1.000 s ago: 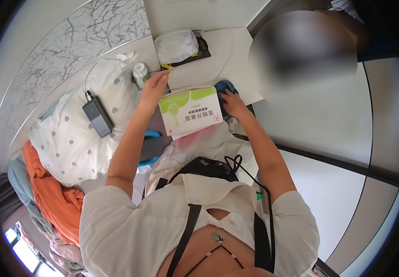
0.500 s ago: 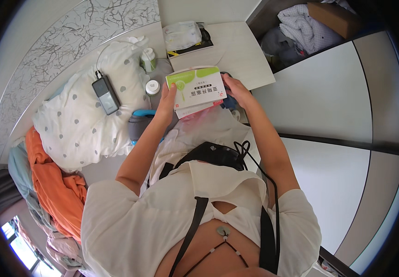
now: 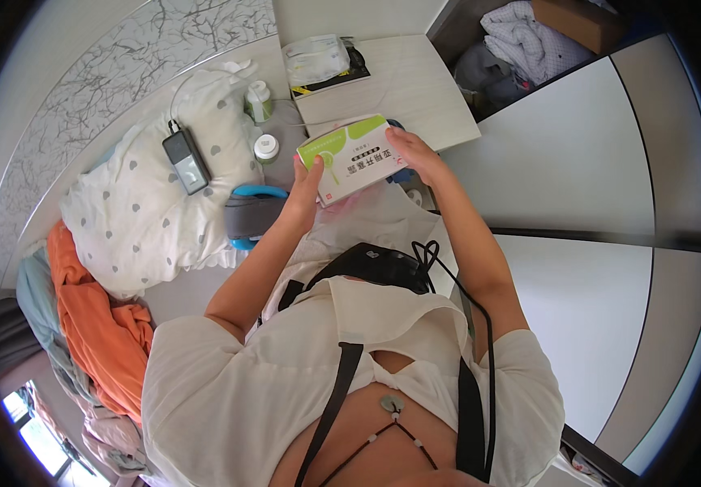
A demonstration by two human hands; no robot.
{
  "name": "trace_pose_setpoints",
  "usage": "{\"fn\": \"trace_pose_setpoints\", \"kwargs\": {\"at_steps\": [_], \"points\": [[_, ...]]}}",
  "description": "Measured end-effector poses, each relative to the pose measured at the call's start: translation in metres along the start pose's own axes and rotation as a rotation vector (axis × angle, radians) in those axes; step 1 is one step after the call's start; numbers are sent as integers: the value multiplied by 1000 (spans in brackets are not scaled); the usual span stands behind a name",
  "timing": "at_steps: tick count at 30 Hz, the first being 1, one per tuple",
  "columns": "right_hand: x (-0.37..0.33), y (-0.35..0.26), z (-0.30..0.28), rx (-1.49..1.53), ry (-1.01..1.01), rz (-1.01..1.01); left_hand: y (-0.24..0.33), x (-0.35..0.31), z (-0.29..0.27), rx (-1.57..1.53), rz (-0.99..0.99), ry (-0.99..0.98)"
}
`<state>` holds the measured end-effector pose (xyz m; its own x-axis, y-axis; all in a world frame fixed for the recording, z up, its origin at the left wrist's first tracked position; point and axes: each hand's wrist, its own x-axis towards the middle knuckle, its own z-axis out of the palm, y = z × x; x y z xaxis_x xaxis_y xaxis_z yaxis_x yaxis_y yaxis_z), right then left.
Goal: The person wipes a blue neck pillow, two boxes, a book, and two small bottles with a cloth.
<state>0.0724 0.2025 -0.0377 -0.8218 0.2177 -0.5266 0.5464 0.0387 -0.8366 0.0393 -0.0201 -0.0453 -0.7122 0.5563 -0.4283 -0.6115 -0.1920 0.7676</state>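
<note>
A white and green cardboard box (image 3: pixel 359 166) is held up in front of me, tilted, with its printed face toward me. My left hand (image 3: pixel 307 191) grips its left end, the thumb lying on the front. At the opposite end my right hand (image 3: pixel 415 156) closes on the upper right corner, thumb on the face; its other fingers are hidden behind. Below the box spreads a thin, translucent whitish plastic bag (image 3: pixel 383 213) with a pinkish patch. A grey item with bright blue edges (image 3: pixel 255 217) lies just left of my left wrist.
A black power bank (image 3: pixel 185 162) with a cable rests on a heart-patterned pillow (image 3: pixel 123 211). Two white-capped containers, one a bottle (image 3: pixel 258 102) and one a jar (image 3: pixel 266 148), stand beside it. Behind is a pale tabletop (image 3: pixel 415 89) with a plastic packet (image 3: pixel 316 59). White cabinet panels (image 3: pixel 561 154) flank the right.
The box has tipped, its right side now higher. The red-printed box seen beneath it before is now out of sight. My right thumb has come onto the front face.
</note>
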Motion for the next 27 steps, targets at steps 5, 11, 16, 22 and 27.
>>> {"fn": "trace_pose_setpoints", "kwargs": {"at_steps": [5, 11, 16, 22, 27], "points": [[-3, -2, -12, 85, -3, -21, 4, 10, 1, 20, -4, -67], [-2, -2, -42, 127, 138, -94, 6, 41, 14, 148, -17, 115], [32, 27, -93, 133, 266, -149, 7, 84, 43, 229, -13, -53], [56, 43, -140, 109, 491, -93, -4, 140, 101, 293, -80, -101], [101, 45, -180, -130, 477, -87, -47, 186, 131, 340, -83, 29]]}}
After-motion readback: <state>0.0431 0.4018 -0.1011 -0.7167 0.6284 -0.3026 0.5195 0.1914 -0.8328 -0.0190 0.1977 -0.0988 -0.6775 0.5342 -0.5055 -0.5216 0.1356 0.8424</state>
